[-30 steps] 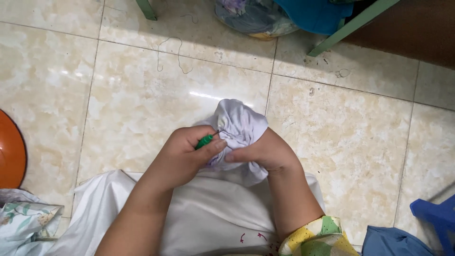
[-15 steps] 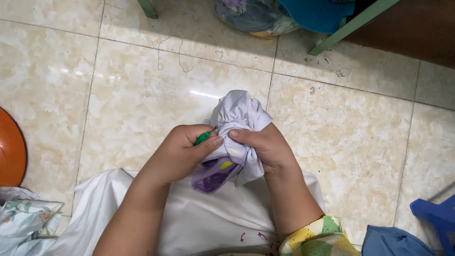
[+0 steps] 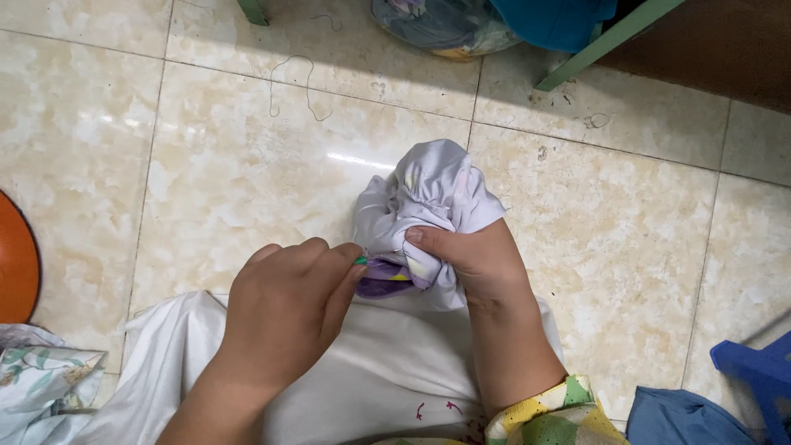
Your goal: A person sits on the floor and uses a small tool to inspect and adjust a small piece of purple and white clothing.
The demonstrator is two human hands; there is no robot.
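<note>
Over beige floor tiles (image 3: 206, 165), right hand (image 3: 478, 264) grips bunched white cloth (image 3: 432, 198); left hand (image 3: 284, 309), pinching green tool (image 3: 361, 260), has pulled slightly away.

The bunched cloth (image 3: 428, 202) sits in the right hand (image 3: 474, 264), on the floor side of it. The left hand (image 3: 284, 317) is just left, touching the cloth's lower edge. A spread sheet (image 3: 387, 379) lies under both wrists.

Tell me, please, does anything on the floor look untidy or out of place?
Yes. A loose thread lies curled on the tiled floor above the bunched white cloth, and small dirt specks sit near the green leg.
</note>
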